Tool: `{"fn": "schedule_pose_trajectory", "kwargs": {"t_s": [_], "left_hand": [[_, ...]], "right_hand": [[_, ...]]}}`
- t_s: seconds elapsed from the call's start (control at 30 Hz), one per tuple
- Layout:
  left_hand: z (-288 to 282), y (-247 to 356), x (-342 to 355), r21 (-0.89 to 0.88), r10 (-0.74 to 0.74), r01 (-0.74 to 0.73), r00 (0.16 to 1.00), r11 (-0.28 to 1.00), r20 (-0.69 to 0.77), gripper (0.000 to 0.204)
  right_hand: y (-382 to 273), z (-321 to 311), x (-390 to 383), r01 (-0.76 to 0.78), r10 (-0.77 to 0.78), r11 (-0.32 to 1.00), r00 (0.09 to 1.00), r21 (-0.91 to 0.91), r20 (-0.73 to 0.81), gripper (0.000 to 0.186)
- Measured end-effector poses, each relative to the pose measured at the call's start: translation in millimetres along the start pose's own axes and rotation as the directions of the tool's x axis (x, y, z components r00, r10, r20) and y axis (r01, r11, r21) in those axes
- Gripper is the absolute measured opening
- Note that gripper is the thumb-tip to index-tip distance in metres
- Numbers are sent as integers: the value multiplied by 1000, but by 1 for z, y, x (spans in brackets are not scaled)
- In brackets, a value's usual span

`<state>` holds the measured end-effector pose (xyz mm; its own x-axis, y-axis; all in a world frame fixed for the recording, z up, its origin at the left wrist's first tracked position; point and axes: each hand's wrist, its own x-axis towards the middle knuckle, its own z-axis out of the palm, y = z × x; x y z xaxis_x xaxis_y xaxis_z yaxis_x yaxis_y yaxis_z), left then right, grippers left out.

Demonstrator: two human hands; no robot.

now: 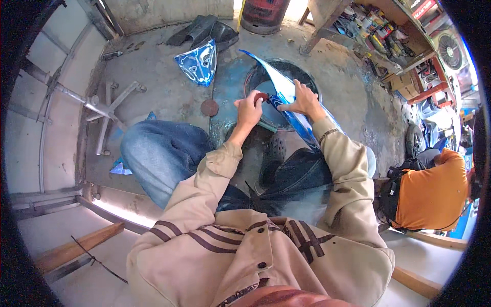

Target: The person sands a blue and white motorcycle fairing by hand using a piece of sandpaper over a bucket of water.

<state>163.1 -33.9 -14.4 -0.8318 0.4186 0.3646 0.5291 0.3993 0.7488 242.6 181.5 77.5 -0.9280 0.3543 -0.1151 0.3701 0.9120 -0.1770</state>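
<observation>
My left hand [248, 110] grips a reddish-brown pad [260, 96] against the inner edge of a long, curved blue-and-white panel [279, 82]. My right hand [304, 100] holds the same panel, thumb on its face and fingers over its edge. Below the panel is a wide black tub [251, 75] with grayish water. A round brown disc [209, 107] lies on the floor to the left of my left hand. Farther forward rests a smaller triangular blue panel [197, 61].
Dark pieces [202, 30] and a red cylinder [263, 13] stand or lie ahead. A metal wheeled base [110, 112] is at left. A cluttered shelf unit [378, 36] lines the right, where a person in orange [432, 189] sits. Blue pieces [120, 163] lie beside my left knee.
</observation>
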Motion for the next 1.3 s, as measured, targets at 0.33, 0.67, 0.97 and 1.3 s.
{"fn": "schedule_pose_trajectory", "kwargs": {"t_s": [0.33, 0.67, 0.97, 1.3], "left_hand": [[-24, -21, 7, -518, -198, 153, 980, 841, -33, 21], [-75, -2, 35, -385, -208, 85, 935, 919, -289, 21], [-44, -16, 79, 62, 193, -185, 969, 981, -155, 20], [-10, -16, 66, 276, 434, -399, 898, 874, -77, 29]], "right_hand": [[-3, 4, -22, 100, -100, 995, 993, -5, 66, 144], [2, 9, -31, 80, -79, 997, 996, -24, 41, 140], [-19, 0, -26, 28, -28, 1000, 999, -1, 32, 135], [-13, 22, -13, 123, -102, 984, 982, 132, -156, 119]]}}
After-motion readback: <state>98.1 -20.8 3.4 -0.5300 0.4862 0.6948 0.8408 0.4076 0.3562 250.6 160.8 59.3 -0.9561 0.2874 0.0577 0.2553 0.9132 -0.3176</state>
